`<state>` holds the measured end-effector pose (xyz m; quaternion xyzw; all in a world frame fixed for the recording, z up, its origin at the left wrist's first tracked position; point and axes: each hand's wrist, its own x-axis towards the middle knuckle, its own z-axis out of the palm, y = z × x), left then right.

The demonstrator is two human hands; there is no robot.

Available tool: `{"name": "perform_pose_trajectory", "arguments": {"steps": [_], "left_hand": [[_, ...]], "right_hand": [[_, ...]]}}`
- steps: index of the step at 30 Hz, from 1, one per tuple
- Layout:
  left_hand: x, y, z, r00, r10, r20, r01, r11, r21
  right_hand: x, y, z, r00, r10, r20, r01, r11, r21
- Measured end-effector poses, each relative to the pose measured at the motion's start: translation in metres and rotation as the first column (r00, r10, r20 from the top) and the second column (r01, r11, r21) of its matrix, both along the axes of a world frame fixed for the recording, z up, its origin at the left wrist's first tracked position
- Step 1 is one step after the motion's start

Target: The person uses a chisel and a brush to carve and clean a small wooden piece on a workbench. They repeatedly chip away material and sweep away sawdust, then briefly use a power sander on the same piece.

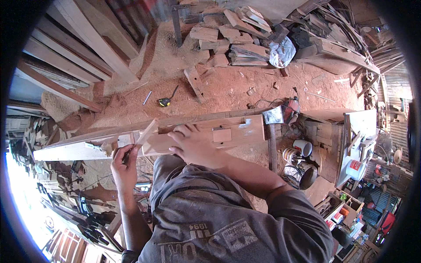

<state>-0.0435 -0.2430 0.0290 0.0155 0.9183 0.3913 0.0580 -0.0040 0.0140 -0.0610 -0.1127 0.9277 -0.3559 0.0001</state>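
Observation:
My left hand [124,168] is closed at the near edge of a long workbench [66,150]. A thin, pale wooden strip [148,132] slants up and away from its fingertips. Something dark shows between those fingers, too small to name. My right hand [193,142] lies with fingers apart on a wooden board [239,129] along the bench, holding nothing. The board has a pale rectangular patch [222,135] and whitish smears near its right end. Left of the strip, a small rough wood piece [107,147] sits on the bench.
Beyond the bench, a tape measure [164,102] and a wood block [194,83] lie on the sawdust-covered floor. Tall planks [94,39] lean at far left. Offcuts [247,48] are piled at the back. A red power tool [290,107] and buckets [302,147] stand at right.

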Motion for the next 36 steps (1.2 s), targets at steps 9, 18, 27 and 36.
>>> {"name": "perform_pose_trajectory", "arguments": {"steps": [9,18,27,36], "left_hand": [[-0.004,0.072,-0.009,0.961,-0.269,0.065,0.268,0.963,0.018],[0.026,0.118,-0.027,0.849,-0.527,-0.048,0.526,0.832,0.175],[0.043,0.104,-0.030,0.840,-0.538,-0.065,0.542,0.837,0.071],[0.017,0.098,-0.025,0.835,-0.532,-0.142,0.545,0.835,0.073]], "right_hand": [[0.045,0.063,0.018,0.975,-0.151,-0.166,0.117,0.973,-0.200],[0.099,0.093,0.049,0.746,-0.475,0.466,0.649,0.364,-0.668],[0.119,0.141,0.050,0.749,-0.561,0.353,0.653,0.533,-0.538],[0.015,0.227,0.016,0.976,0.176,0.132,-0.212,0.909,0.358]]}}
